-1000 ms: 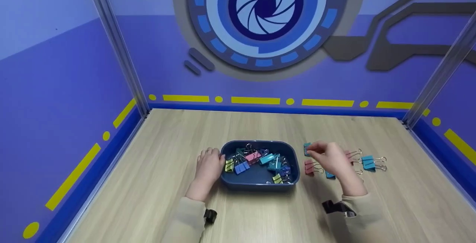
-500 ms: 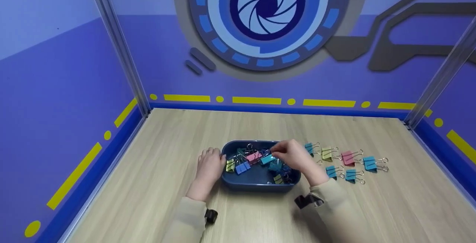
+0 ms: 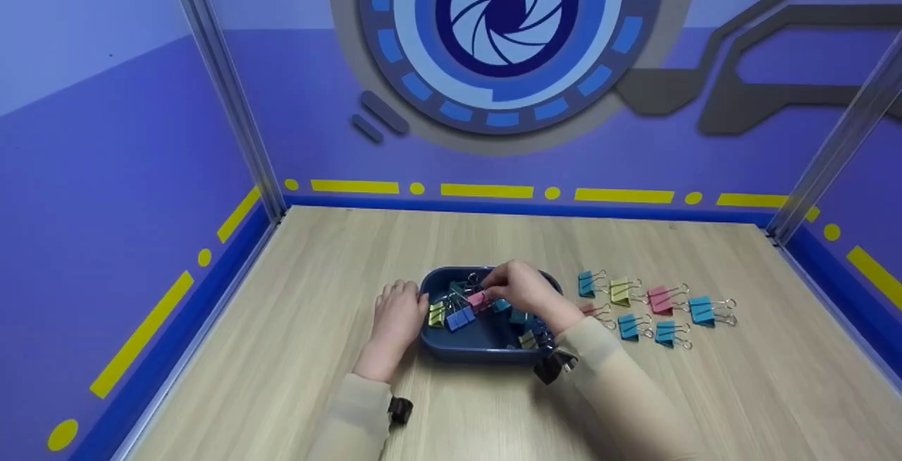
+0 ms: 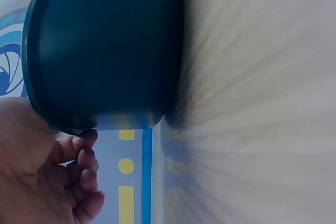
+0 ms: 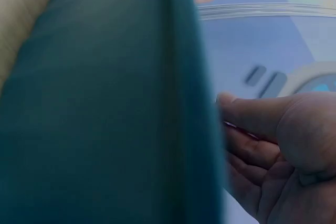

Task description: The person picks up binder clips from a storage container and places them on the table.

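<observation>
A dark blue plastic bin [image 3: 486, 356] on the table holds a jumble of binder clips, among them a blue one [image 3: 461, 318] and a yellow one [image 3: 437, 314]. My left hand [image 3: 397, 313] grips its left rim; in the left wrist view that hand [image 4: 63, 177] has its fingers curled below the rim. Inside the bin, my right hand [image 3: 527, 290] pinches a pink binder clip [image 3: 478, 299] at its wire handle. The bin wall [image 5: 105, 103] hides most of this in the right wrist view, where thumb and forefinger of the right hand [image 5: 273, 150] come together around a thin shiny edge.
Right of the bin, several binder clips lie in two rough rows on the wooden table [image 3: 338, 249], including a teal one [image 3: 587, 284], a yellow one [image 3: 620, 292] and a pink one [image 3: 660, 300]. Blue panels [image 3: 296, 108] enclose the table's back and sides.
My right hand has moved left from the clips on the table, over the bin, to the pink clip inside. A teal clip stays behind at the back row's left end. My left hand stays put.
</observation>
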Tool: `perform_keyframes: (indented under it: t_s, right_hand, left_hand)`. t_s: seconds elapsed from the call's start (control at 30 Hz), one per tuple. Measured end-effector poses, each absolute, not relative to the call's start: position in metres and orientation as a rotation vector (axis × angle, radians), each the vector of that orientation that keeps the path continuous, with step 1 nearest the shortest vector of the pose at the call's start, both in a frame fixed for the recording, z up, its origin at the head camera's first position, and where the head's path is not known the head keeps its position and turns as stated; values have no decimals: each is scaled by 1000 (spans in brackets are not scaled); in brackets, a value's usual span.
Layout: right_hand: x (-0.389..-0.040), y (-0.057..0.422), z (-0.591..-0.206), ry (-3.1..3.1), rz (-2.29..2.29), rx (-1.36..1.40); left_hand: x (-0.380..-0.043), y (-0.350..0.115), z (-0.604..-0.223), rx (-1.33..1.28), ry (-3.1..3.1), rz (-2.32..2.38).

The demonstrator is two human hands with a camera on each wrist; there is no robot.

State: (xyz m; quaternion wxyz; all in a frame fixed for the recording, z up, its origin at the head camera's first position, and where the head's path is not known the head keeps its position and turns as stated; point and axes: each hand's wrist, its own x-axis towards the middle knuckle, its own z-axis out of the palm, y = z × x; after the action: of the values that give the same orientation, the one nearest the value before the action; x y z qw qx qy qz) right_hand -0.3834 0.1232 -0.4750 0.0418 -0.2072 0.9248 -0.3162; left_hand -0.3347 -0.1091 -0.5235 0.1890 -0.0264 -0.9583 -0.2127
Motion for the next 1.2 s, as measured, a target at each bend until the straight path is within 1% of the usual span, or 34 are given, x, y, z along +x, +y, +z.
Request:
perform_keyframes:
  t_s: [0.13,0.3,0.43,0.67,0.8,1.2]
  right_hand:
    - [-384,122,-482,2847,-918,-733]
    - [-385,124,-490,2856,-974,-757]
    - [-386,126,-492,2811,-1072,-671]
    - [-387,128,-495,2645,-1282,-396]
    - [-387,128,-495,2527,-1441,-283]
    - [-387,132,-494,2274,-1769,-123]
  left_hand:
    - [-335,-109,-525,-83,-2683,-595]
    - [-336,-109,-525,-77,-2700,-597]
    - [-336,-109,-524,-70,-2710,-607]
    - [-337,-110,-524,-71,-2692,-620]
    - [-337,-110,-526,-73,-2683,-609]
    - [-335,-109,-525,-74,-2685,-592]
